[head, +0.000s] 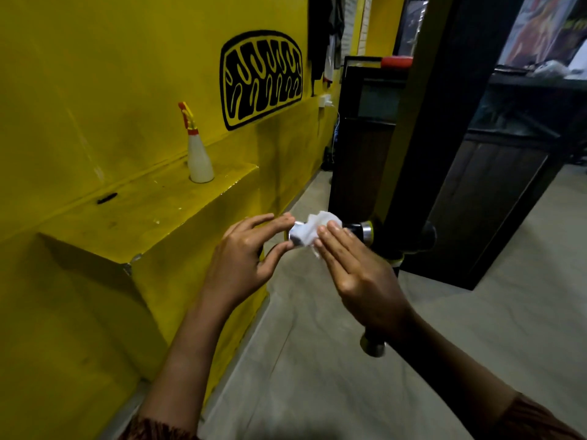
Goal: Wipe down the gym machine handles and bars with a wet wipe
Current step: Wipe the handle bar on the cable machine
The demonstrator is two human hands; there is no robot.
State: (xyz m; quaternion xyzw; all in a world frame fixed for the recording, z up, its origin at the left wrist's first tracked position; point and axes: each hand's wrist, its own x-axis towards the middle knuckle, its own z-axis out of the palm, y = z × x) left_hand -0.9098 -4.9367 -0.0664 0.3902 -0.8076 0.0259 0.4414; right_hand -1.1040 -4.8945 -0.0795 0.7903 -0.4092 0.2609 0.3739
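Two hands work on one short horizontal handle that sticks out from the dark upright of the gym machine. A crumpled white wet wipe is wrapped over the handle's free end. The left hand pinches that wipe-covered tip between the thumb and forefinger, with the other fingers lightly spread behind. The right hand lies with its fingers straight and close together, their tips pressing the wipe against the handle from the near side. Between the wipe and the upright, a black stretch of grip and a chrome collar remain uncovered, so this handle looks only partly wiped, with the outer end being treated now. A second bar end shows lower down, partly hidden behind the right wrist; nothing touches it, and whether it has been cleaned cannot be told. The task seems at an early or middle stage, with the rest of this handle, the lower bar and any other bars likely left to do. A spray bottle stands on the yellow ledge to the left, well apart from both hands.
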